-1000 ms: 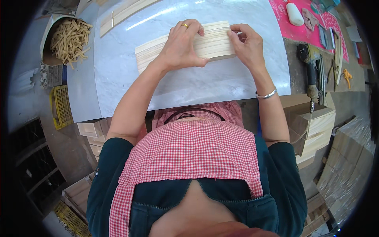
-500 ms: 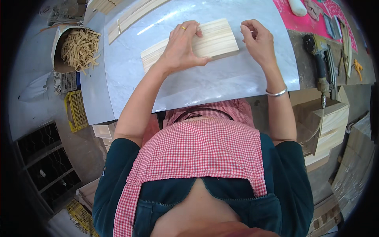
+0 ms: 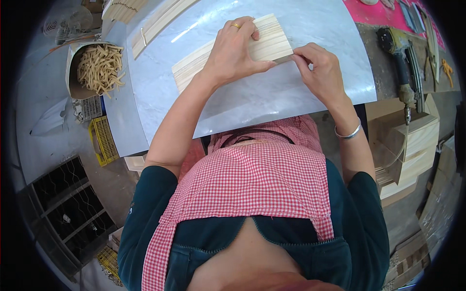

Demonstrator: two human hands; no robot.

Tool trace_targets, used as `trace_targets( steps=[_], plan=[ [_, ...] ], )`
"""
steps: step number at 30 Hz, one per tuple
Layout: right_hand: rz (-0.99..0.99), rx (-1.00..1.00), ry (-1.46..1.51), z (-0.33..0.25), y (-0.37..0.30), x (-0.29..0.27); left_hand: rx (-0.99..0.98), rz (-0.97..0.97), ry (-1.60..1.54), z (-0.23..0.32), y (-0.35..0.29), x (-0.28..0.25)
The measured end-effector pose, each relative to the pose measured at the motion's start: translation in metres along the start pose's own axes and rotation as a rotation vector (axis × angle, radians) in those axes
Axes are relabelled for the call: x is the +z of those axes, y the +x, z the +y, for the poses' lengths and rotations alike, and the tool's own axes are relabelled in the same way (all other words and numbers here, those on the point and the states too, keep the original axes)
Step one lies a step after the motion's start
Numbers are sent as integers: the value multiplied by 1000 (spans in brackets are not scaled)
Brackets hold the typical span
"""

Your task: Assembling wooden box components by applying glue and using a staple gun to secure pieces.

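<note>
A pale wooden board (image 3: 272, 41) with stripy grain lies aslant on the grey-white, marbled tabletop (image 3: 272, 97). Across its middle my left hand (image 3: 233, 54) grips it, thumb along the near edge and fingers over the top. My right hand (image 3: 320, 70) is at the board's right near corner, thumb and forefinger pinched together there. Whether anything small sits between those fingertips is too fine to make out. The left palm and fingers cover part of the board's upper face.
At the left, a box (image 3: 73, 80) holds many thin wooden strips. Tied slats (image 3: 162, 24) lie at the table's far left. A nail gun (image 3: 402, 72) rests on the right bench near a pink cloth (image 3: 357, 12). Wooden boxes (image 3: 420, 140) stand below; a yellow crate (image 3: 103, 140) is left.
My right hand has come down from beside the board to its right near corner, fingertips now touching there. The left hand keeps its grip on the board. The whole view has shifted slightly.
</note>
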State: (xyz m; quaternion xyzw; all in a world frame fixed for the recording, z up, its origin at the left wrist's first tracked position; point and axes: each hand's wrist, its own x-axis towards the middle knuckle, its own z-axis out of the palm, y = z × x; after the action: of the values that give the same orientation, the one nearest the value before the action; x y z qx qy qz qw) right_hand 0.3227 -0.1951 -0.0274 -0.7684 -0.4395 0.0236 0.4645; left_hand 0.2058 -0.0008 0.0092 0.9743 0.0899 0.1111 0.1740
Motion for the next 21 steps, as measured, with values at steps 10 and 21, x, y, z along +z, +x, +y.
trace_targets(
  steps=[10, 21],
  plan=[
    [-243, -72, -187, -1, 23, -19, 21, 87, -122, -7, 0, 9],
    [59, 65, 298, 7, 52, 15, 29, 99, -130, -7, 2, 10]
  ],
)
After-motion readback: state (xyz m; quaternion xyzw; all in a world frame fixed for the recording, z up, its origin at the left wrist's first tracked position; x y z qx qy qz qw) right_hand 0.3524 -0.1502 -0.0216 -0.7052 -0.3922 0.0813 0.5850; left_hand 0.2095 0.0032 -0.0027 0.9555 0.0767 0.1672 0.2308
